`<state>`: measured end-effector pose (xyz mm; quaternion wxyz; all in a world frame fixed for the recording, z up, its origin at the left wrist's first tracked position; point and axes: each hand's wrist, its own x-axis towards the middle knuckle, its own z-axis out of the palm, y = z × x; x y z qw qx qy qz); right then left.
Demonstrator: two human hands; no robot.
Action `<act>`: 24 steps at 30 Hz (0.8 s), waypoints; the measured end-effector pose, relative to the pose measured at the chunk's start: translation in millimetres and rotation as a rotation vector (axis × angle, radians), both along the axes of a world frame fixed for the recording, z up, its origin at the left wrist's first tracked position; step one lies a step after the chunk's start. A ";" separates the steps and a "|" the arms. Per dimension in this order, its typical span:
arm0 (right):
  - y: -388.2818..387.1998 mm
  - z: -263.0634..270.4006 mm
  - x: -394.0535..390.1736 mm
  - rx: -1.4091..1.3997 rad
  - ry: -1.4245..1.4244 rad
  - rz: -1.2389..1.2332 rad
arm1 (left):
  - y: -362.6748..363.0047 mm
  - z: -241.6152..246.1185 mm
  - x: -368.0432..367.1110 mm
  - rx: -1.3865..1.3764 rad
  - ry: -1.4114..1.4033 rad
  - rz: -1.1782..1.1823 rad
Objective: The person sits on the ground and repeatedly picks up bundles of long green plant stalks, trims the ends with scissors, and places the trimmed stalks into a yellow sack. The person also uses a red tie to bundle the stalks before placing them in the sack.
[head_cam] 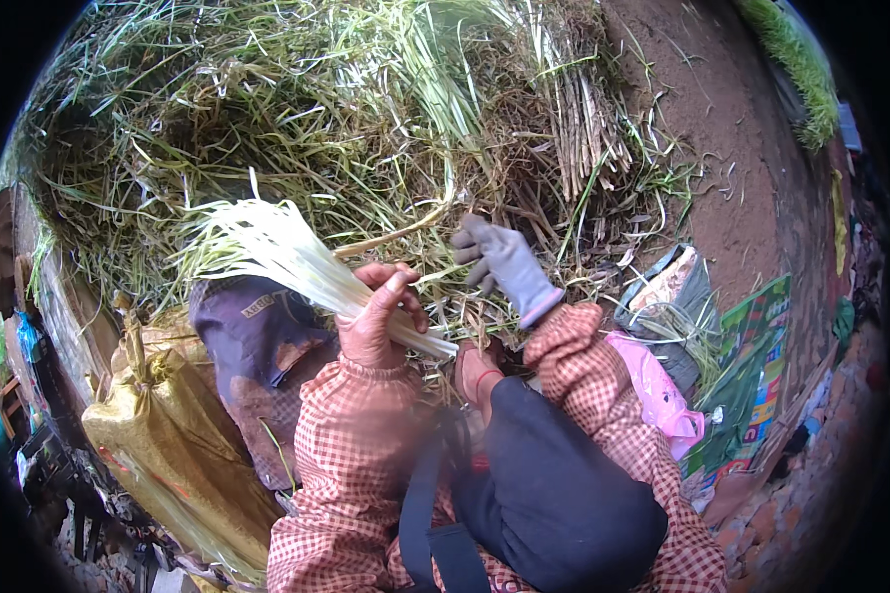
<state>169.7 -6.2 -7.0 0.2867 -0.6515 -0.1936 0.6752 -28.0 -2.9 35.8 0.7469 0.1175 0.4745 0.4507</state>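
My bare left hand [377, 326] grips a bundle of pale white-green stalks [289, 248]. Their leafy tops fan out to the upper left, and the cut-looking white ends point down to the right. To the right, my right hand [510, 263] wears a grey work glove, with its fingers curled. A thin green leaf [443, 274] stretches from my left fingertips towards the gloved fingers; whether they pinch it is unclear. Beyond both hands spreads a large heap of green and dried stalks [267, 133], with a long brownish stem [393, 236] near the bundle.
A bunch of rooted stalks [582, 126] lies at the upper right, beside bare soil [719, 163]. On the left stand a tied yellow sack [178, 437] and dark cloth [245, 333]. To the right are a pink plastic bag [653, 385] and a grey-green bag [686, 326].
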 end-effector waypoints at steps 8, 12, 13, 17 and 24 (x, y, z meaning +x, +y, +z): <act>17.9 42.1 -2.8 0.361 0.404 -0.354 | -18.5 16.6 -26.9 0.088 0.003 -0.038; 19.3 45.3 18.0 0.465 -0.002 -0.058 | -8.2 14.9 -43.4 0.130 -0.048 0.067; 18.6 33.1 11.3 0.224 0.122 -0.072 | -8.2 14.0 -42.4 0.133 -0.040 0.065; 5.8 -39.1 -37.5 -0.195 0.243 0.032 | -26.3 14.2 -23.0 0.050 -0.038 -0.013; 12.1 33.0 -26.8 0.320 0.279 -0.025 | -14.8 8.1 -41.3 0.133 -0.050 0.061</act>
